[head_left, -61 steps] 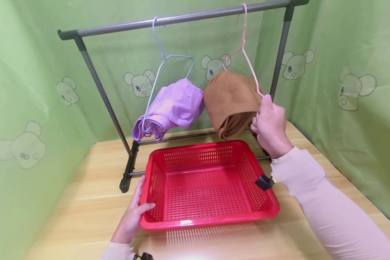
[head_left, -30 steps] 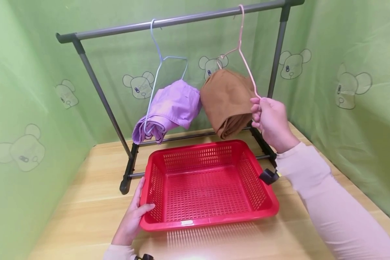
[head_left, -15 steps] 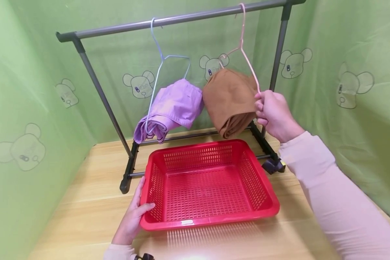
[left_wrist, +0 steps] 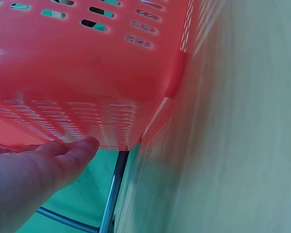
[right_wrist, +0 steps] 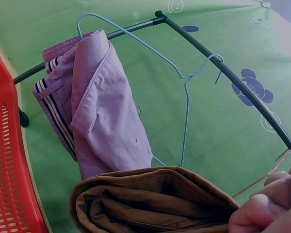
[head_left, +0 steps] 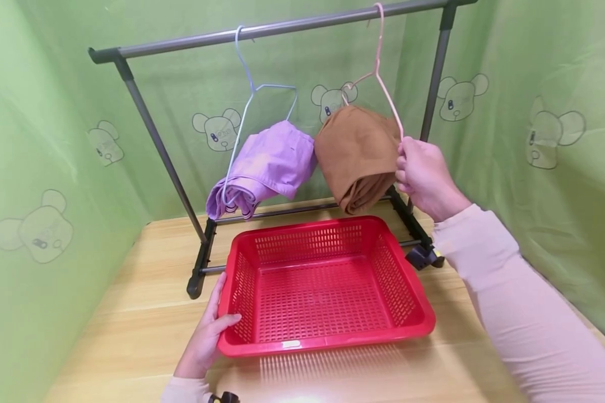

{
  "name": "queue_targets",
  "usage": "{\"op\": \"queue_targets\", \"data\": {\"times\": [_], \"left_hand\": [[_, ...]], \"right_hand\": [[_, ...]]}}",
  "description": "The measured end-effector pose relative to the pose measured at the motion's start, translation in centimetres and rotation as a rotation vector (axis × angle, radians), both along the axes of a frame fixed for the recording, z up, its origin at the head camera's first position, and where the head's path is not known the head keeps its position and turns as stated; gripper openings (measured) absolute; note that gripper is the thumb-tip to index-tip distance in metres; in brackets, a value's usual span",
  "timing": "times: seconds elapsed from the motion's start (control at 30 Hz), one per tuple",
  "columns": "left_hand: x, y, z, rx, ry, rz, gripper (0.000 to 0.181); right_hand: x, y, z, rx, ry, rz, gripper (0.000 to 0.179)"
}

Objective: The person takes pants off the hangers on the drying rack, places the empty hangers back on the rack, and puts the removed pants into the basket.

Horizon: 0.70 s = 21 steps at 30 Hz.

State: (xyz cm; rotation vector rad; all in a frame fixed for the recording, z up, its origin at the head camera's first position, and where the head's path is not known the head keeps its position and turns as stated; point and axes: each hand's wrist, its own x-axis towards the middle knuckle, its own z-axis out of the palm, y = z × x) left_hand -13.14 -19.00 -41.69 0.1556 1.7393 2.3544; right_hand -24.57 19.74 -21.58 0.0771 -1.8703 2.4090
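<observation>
A pink wire hanger (head_left: 378, 53) hooks over the rack's top bar, with a folded brown garment (head_left: 355, 148) draped on it. My right hand (head_left: 427, 176) pinches the hanger's lower right corner, beside the garment. To the left, a folded lilac garment with striped trim (head_left: 269, 162) hangs on a light blue hanger (head_left: 245, 73); the right wrist view shows both garments (right_wrist: 104, 107) close together. My left hand (head_left: 208, 333) holds the left rim of a red plastic basket (head_left: 327, 338), thumb over the rim and fingers along the outer wall, as the left wrist view shows from outside.
A grey metal clothes rack (head_left: 307, 25) stands on the wooden table (head_left: 131, 313), behind the basket. Its black left foot (head_left: 195, 280) sits left of the basket. Green curtains (head_left: 35, 140) with bear faces enclose the back and both sides.
My right hand has shifted slightly up along the pink hanger's corner, still pinching it. The view has tilted slightly. The left hand and basket stay in place.
</observation>
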Motion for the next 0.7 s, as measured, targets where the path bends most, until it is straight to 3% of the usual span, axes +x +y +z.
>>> {"op": "queue_targets", "data": {"times": [0.23,0.7], "left_hand": [[-0.07,-0.02,0.0,0.004,-0.005,0.004,0.089],[-0.08,-0.07,-0.05,0.006,-0.001,0.003,0.088]], "right_hand": [[-0.06,-0.02,0.47,0.075,0.024,0.016,0.021],[0.17,0.14,0.73,-0.026,0.033,0.022,0.016]]}}
